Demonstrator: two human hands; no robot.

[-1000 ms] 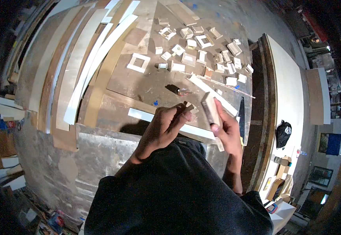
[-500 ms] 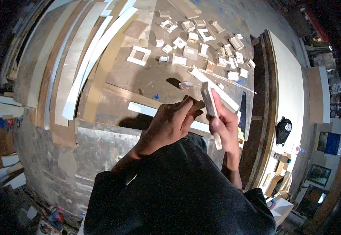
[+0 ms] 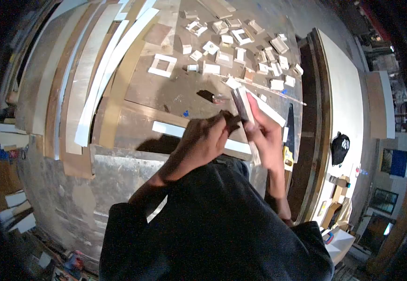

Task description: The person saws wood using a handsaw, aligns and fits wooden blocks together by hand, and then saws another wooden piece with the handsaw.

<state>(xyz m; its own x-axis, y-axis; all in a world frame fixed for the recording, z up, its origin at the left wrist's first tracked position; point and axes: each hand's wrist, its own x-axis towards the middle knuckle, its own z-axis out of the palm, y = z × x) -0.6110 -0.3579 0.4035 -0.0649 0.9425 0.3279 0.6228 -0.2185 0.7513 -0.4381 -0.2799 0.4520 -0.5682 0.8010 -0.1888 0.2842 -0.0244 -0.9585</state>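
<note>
My right hand [image 3: 267, 136] is closed around a narrow wooden piece [image 3: 242, 107], held up and tilted in front of my chest. Its lower end shows beneath my fingers. My left hand [image 3: 204, 139] pinches a small dark brown piece [image 3: 232, 121] right beside the wood. Blur and shadow hide what that piece is, and whether it touches the wood I cannot tell. Beyond my hands, a pale wooden strip [image 3: 271, 111] lies on the worktable [image 3: 166, 96]. Another white strip [image 3: 168, 129] lies on the table beneath my left hand.
Small wooden blocks and frames [image 3: 162, 65] are scattered over the far part of the table. Long boards [image 3: 101, 77] lie along the left. A handsaw [image 3: 289, 122] lies at the right edge. Further right, a pale panel [image 3: 341, 89] carries a black bag [image 3: 339, 149].
The wooden piece and my right hand have shifted slightly up and left, and the piece has turned a little. My left hand's dark piece has moved up slightly along the wood.
</note>
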